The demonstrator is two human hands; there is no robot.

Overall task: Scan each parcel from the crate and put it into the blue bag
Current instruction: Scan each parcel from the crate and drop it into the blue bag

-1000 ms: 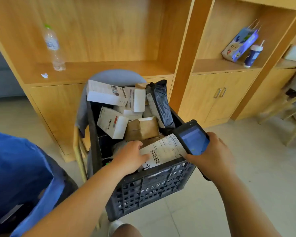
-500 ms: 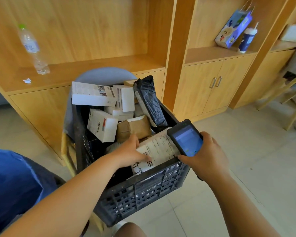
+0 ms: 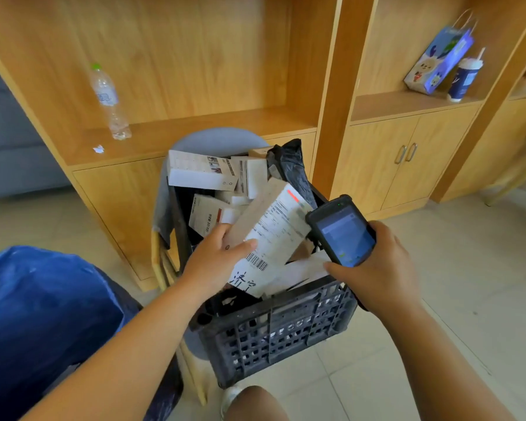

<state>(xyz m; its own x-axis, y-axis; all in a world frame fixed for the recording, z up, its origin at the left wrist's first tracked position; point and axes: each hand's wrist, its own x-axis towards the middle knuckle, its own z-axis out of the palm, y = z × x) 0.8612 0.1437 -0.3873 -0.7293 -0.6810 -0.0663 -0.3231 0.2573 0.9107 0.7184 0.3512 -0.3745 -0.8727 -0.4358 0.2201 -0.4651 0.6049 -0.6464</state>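
A blue bag (image 3: 43, 314) stands open at lower left, beside a dark plastic crate (image 3: 286, 332) heaped with boxes. Over the crate, the person's left hand (image 3: 216, 259) grips a flat parcel (image 3: 274, 229) by its lower left edge, thumb pressed on the label just above the barcode, fingers hidden beneath. The parcel slants up and to the right from the hand. Its right edge meets a handheld scanner (image 3: 343, 235), which the right hand (image 3: 377, 268) holds with fingers wrapped round its body, screen lit. A gift bag (image 3: 438, 62) leans on the shelf behind.
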